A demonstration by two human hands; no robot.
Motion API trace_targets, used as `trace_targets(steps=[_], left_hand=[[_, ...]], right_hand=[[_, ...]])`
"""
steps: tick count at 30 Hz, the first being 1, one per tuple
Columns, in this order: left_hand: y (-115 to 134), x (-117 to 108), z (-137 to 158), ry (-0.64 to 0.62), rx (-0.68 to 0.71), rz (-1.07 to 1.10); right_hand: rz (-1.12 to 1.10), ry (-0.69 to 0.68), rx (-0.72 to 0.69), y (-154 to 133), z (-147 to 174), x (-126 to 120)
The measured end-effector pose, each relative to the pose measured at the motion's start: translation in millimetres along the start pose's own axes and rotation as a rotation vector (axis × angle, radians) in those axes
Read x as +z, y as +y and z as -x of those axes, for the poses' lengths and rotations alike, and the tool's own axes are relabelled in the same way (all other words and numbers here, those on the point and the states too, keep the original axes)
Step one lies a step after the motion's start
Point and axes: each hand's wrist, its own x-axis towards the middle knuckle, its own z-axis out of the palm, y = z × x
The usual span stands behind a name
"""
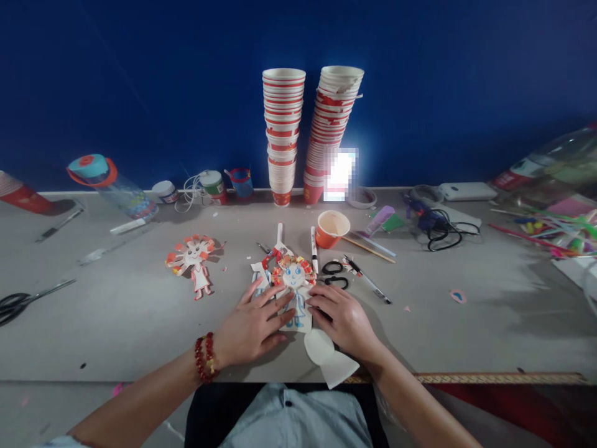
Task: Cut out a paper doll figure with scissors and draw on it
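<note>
In front of me lies a paper doll (293, 280) with a drawn blue-eyed face, a ring of orange and red paper curls for hair, and a blue outlined body on white paper. My left hand (254, 326) rests on its left side, fingers spread and flat. At its right edge, the slightly bent fingers of my right hand (345, 317) touch the paper. Partly under my left fingers is a second drawn paper piece (260, 277). A blank white cut-out (333, 364), round with a flared end, lies beneath my right wrist by the table edge.
Another paper doll (198, 264) lies to the left. Black-handled scissors (336, 281), a pen (368, 280), a marker (314, 249) and an orange paper cup (333, 229) sit just beyond my hands. Two tall cup stacks (283, 137) stand against the blue wall. More scissors (28, 303) lie far left.
</note>
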Motion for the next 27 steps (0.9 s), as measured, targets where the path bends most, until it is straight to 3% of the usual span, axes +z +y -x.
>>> trace_targets(steps=[17, 27], left_hand=[[-2.3, -1.9, 1.2, -0.011, 0.006, 0.01], [2.2, -3.2, 0.5, -0.021, -0.027, -0.014]], right_hand=[[0.053, 0.008, -0.044, -6.0, 1.0, 0.6], [0.135, -0.065, -0.009, -7.8, -0.6, 1.3]])
